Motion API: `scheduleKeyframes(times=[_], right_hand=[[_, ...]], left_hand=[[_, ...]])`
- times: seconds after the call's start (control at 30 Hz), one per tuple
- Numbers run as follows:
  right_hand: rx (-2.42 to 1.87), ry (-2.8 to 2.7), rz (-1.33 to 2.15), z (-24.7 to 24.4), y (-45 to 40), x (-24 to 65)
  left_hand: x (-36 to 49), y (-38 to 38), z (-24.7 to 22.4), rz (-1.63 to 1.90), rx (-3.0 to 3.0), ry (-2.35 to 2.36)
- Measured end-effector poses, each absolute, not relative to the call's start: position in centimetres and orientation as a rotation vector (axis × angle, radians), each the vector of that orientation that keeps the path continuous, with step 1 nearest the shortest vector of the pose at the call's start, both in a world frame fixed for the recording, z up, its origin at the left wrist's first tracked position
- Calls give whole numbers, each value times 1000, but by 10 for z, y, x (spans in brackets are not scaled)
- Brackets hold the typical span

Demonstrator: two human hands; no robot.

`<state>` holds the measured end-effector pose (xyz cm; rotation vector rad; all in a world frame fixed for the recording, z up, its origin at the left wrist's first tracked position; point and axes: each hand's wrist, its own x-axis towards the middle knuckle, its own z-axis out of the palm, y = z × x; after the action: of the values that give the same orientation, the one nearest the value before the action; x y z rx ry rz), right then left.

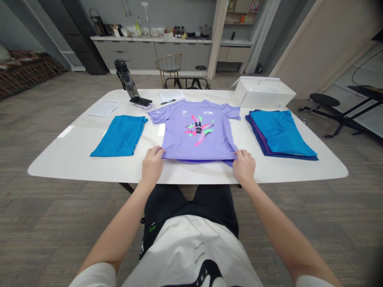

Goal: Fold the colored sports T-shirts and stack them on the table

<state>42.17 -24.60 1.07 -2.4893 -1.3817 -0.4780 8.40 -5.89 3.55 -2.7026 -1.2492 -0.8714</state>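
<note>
A lavender T-shirt (pixel 176 135) with a pink, green and black print lies spread face up on the white table, its collar toward the far side. My left hand (pixel 153 163) is closed on the left corner of its bottom hem. At the right corner of the same hem, my right hand (pixel 244 164) pinches the cloth. Between the two hands the front hem is held straight, with a strip of the back layer showing beneath. A folded blue garment (pixel 119 136) lies to the left, and a stack of folded blue and purple garments (pixel 284 133) sits to the right.
On the white table (pixel 72 163) stand a dark bottle (pixel 127 81) at the back left and a white box (pixel 265 93) at the back right. A pen (pixel 168 102) and papers (pixel 104 108) lie near the far edge. Chairs (pixel 169 63) are beyond.
</note>
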Motion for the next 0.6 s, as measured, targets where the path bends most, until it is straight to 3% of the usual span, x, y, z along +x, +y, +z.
scheduleKeyframes(times=[0.2, 0.37, 0.6], right_hand=[[-2309, -1212, -625, 38, -266, 442], [-2184, -1304, -483, 41, -288, 448], [-2047, -908, -254, 20, -289, 467]], left_hand=[[56, -45, 55, -1117, -2622, -1302], [40, -59, 51, -1115, -2830, -1303], [53, -62, 44, -2019, -2652, -1849]])
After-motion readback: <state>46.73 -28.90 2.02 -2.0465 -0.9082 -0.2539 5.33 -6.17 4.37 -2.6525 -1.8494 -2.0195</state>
